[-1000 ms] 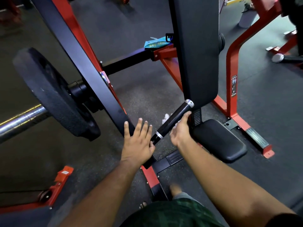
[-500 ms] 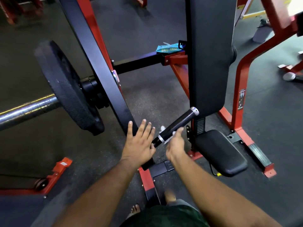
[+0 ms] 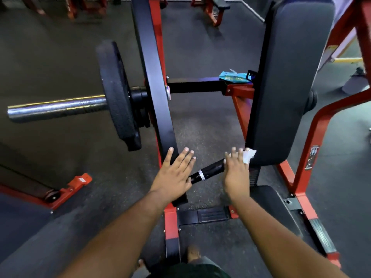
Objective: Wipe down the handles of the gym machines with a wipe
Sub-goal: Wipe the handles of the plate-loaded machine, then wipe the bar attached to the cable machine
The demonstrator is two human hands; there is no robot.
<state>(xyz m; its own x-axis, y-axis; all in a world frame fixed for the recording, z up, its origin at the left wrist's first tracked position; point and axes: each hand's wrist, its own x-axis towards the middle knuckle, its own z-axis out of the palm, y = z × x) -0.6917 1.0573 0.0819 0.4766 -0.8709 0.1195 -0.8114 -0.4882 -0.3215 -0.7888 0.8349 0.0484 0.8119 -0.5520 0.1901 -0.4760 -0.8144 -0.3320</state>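
Right hand (image 3: 236, 173) holds a white wipe (image 3: 249, 155) over the far end of the black machine handle (image 3: 208, 171), having slid outward from mid-handle. Left hand (image 3: 174, 175), fingers spread flat, stays braced on the black lever arm (image 3: 152, 77).

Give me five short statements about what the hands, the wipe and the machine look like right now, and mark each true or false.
1. The right hand has a white wipe at the far end of the black handle. True.
2. The left hand grips the handle with curled fingers. False: its fingers are straight, lying on the black arm of the machine.
3. A weight plate sits on the chrome bar. True.
4. The teal packet lies on the floor. False: it rests on the machine's red frame beside the back pad.
5. The back pad is red. False: it is black.
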